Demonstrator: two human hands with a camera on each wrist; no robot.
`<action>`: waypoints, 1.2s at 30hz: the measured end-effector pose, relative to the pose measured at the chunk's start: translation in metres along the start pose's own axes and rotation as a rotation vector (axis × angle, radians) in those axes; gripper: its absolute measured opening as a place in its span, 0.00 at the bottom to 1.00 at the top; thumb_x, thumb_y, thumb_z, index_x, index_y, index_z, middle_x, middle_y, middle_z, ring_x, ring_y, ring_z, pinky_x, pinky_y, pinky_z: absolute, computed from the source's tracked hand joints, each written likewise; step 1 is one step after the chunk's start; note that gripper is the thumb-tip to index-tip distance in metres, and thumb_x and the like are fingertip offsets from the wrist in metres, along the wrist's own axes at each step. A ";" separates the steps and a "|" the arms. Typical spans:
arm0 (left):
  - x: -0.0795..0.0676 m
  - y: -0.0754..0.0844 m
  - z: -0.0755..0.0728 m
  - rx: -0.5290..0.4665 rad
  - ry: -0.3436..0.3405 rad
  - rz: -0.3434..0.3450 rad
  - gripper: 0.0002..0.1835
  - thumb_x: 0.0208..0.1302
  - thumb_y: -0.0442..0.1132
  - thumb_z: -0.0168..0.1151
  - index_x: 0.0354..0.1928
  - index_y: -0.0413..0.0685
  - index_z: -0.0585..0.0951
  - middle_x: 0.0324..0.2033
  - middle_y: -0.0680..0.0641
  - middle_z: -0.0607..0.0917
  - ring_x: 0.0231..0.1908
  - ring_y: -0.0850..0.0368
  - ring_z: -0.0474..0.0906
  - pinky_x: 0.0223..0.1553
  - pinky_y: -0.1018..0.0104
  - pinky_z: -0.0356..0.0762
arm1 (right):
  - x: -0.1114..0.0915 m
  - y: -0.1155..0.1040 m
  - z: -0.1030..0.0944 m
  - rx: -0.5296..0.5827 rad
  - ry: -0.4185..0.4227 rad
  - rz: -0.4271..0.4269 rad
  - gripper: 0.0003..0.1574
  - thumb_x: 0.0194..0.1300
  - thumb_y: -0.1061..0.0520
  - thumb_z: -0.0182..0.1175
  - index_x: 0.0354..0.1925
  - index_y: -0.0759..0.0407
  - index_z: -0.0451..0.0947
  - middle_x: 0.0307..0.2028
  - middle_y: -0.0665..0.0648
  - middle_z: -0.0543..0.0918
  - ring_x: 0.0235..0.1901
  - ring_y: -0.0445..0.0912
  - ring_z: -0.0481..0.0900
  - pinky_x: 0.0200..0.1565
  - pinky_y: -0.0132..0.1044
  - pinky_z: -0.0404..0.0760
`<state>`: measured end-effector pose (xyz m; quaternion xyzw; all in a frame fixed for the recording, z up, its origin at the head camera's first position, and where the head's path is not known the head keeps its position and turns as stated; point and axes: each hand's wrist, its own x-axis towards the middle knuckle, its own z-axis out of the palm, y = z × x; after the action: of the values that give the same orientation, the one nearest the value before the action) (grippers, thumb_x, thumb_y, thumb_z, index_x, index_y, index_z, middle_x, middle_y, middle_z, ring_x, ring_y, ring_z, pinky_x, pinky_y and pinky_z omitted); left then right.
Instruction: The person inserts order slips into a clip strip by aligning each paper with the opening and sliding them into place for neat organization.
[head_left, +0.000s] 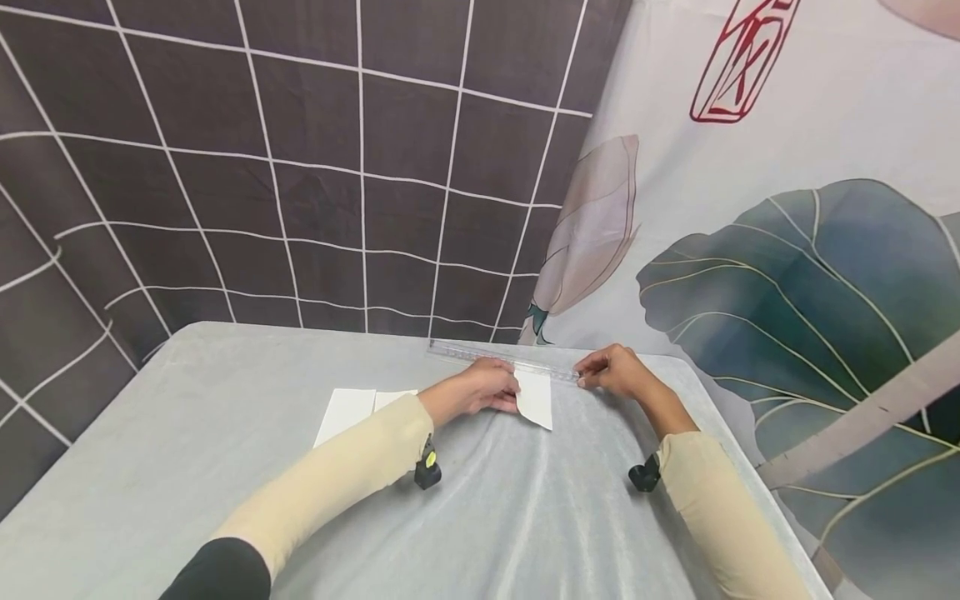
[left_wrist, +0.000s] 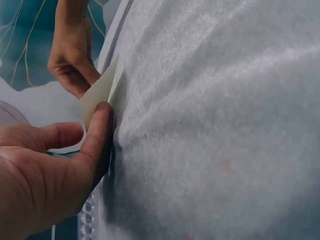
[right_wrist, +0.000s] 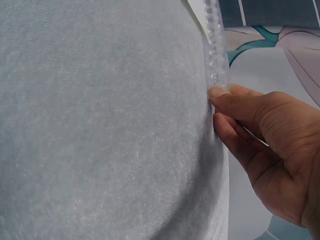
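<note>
A clear plastic ruler [head_left: 450, 349] lies along the far edge of the table. My right hand [head_left: 617, 371] pinches its right end between thumb and fingers, as the right wrist view shows up close with the ruler [right_wrist: 215, 55]. Beside the ruler, on its near side, is a small white piece of paper [head_left: 535, 400], its near corner lifted. My left hand [head_left: 487, 386] holds the left edge of that paper [left_wrist: 100, 95], forefinger against it and thumb close by. The paper's far edge meets the ruler; whether it passes beneath cannot be told.
Two more white paper pieces lie left of my left hand; one paper [head_left: 345, 411] is partly covered by my sleeve. A grey cloth [head_left: 187, 433] with creases covers the table. Dark gridded and leaf-patterned curtains [head_left: 300, 200] hang behind and to the right.
</note>
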<state>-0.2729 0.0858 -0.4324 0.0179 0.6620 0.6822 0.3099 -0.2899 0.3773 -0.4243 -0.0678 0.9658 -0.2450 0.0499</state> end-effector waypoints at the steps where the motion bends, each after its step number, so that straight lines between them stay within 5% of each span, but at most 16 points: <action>1: 0.000 0.000 0.001 0.001 -0.001 -0.002 0.33 0.74 0.21 0.59 0.79 0.29 0.66 0.37 0.41 0.82 0.41 0.50 0.86 0.65 0.51 0.95 | 0.000 0.000 0.000 -0.001 0.000 0.001 0.12 0.67 0.62 0.80 0.50 0.60 0.95 0.39 0.56 0.95 0.40 0.45 0.87 0.42 0.34 0.82; 15: 0.002 -0.001 0.017 0.051 0.008 -0.001 0.39 0.70 0.15 0.60 0.83 0.32 0.67 0.42 0.38 0.82 0.32 0.54 0.85 0.58 0.56 0.98 | 0.003 -0.002 -0.001 0.005 0.000 -0.033 0.13 0.66 0.62 0.80 0.50 0.61 0.95 0.39 0.57 0.96 0.38 0.42 0.86 0.42 0.33 0.83; 36: 0.009 0.002 0.023 -0.001 -0.089 -0.054 0.41 0.75 0.15 0.55 0.87 0.36 0.61 0.35 0.39 0.83 0.33 0.52 0.87 0.70 0.43 0.90 | 0.002 0.000 -0.002 0.000 -0.006 -0.045 0.14 0.66 0.61 0.81 0.50 0.62 0.95 0.40 0.58 0.97 0.39 0.41 0.87 0.42 0.33 0.84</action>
<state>-0.2714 0.1103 -0.4312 0.0302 0.6475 0.6725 0.3573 -0.2926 0.3782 -0.4226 -0.0904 0.9639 -0.2459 0.0471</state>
